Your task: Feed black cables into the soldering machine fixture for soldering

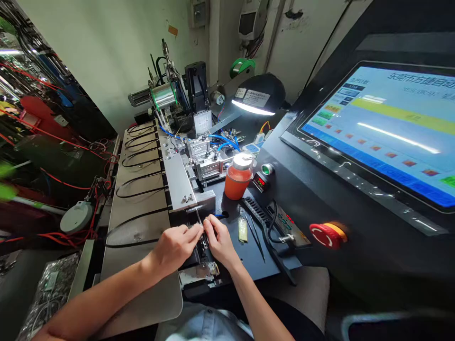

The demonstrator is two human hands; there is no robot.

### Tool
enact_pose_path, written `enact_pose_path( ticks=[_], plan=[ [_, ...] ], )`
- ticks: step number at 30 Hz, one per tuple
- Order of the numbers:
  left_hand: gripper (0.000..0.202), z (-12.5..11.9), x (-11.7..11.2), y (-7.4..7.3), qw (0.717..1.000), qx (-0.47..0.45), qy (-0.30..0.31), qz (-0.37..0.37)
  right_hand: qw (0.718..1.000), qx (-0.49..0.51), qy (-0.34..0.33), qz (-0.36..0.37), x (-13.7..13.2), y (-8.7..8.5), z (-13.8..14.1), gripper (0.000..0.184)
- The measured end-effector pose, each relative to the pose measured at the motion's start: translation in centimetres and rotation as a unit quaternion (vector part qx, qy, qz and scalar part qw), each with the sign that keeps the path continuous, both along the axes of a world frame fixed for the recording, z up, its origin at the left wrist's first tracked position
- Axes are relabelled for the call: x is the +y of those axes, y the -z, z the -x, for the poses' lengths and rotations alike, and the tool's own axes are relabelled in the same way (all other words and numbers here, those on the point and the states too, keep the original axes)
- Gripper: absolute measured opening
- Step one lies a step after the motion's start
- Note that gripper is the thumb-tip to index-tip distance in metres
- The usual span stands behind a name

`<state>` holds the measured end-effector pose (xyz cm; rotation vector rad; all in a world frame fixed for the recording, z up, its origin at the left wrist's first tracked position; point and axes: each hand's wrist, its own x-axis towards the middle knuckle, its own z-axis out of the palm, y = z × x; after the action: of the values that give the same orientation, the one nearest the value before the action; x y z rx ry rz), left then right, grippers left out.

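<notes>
Both my hands meet over the metal track at the near end of a bench machine (pixel 206 156). My left hand (pixel 178 244) is closed in a pinch, its fingertips against those of my right hand. Closed fingers on my right hand (pixel 218 239) pinch at the same spot; whatever sits between them is too small and covered to name. Just beyond the fingertips a thin metal rod (pixel 198 215) runs toward a flat metal plate (pixel 177 182). Below the hands lies a metal fixture (pixel 199 273). Black cable loops (pixel 142 189) lie on the tan tabletop (pixel 142 265) left of my hands.
An orange jar (pixel 237 177) with a white lid stands beyond my right hand. Nearby lie a yellowish packet (pixel 242 229), tweezers (pixel 256 237) and a black brush (pixel 256 208). A lamp (pixel 261 94) hangs above; a red stop button (pixel 327 236) and touchscreen (pixel 391 128) are to the right.
</notes>
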<state>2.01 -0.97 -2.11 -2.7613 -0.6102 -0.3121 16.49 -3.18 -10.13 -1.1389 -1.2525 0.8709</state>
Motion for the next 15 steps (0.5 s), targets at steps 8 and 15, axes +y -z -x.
enact_pose_path(
  ticks=[8, 15],
  plan=[
    [0.017, 0.6, 0.2, -0.5, 0.985, -0.055, -0.094, 0.133, 0.996, -0.067, 0.062, -0.016, -0.8, -0.2, -1.6, 0.030],
    [0.011, 1.2, 0.7, -1.2, 0.964, 0.029, -0.182, 0.191, 0.960, -0.240, 0.063, -0.132, -1.9, -1.2, -1.9, 0.024]
  ],
)
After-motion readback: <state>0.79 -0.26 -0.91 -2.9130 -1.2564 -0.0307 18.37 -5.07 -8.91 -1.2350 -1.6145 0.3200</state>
